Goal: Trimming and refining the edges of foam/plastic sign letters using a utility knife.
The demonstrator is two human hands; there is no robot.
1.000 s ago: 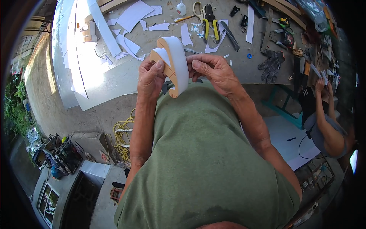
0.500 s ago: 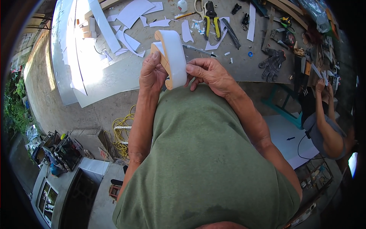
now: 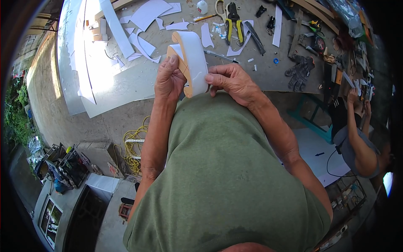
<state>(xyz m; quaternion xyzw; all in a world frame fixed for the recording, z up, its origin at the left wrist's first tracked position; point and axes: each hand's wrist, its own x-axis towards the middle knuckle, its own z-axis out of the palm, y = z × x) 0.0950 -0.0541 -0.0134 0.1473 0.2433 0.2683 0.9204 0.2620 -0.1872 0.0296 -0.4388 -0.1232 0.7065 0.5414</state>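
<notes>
Between my hands, just in front of my green shirt, is a curved piece (image 3: 194, 59) with a broad smooth white side band and a flat tan face (image 3: 183, 67) with scrolled ends. My left hand (image 3: 168, 80) is closed on the tan side, its thumb pressed against the face. My right hand (image 3: 233, 82) pinches the outer edge of the white band near its lower end, thumb on top. Its fingertips are partly hidden behind the band. Just beyond the piece, a pen (image 3: 221, 56) lies on the worktable (image 3: 268, 77).
White cut-off sheets (image 3: 150, 14), yellow-handled pliers (image 3: 234, 25), scissors (image 3: 220, 9), a small white bottle (image 3: 202, 6) and a dark work glove (image 3: 299, 72) lie on the table. At the right, a co-worker (image 3: 357, 138) handles pale strips. Yellow cord (image 3: 133, 155) is coiled on the floor at left.
The curved piece has shifted slightly right and turned a little. My right fingers have drawn up closer to the band's edge. The co-worker's hands have moved apart.
</notes>
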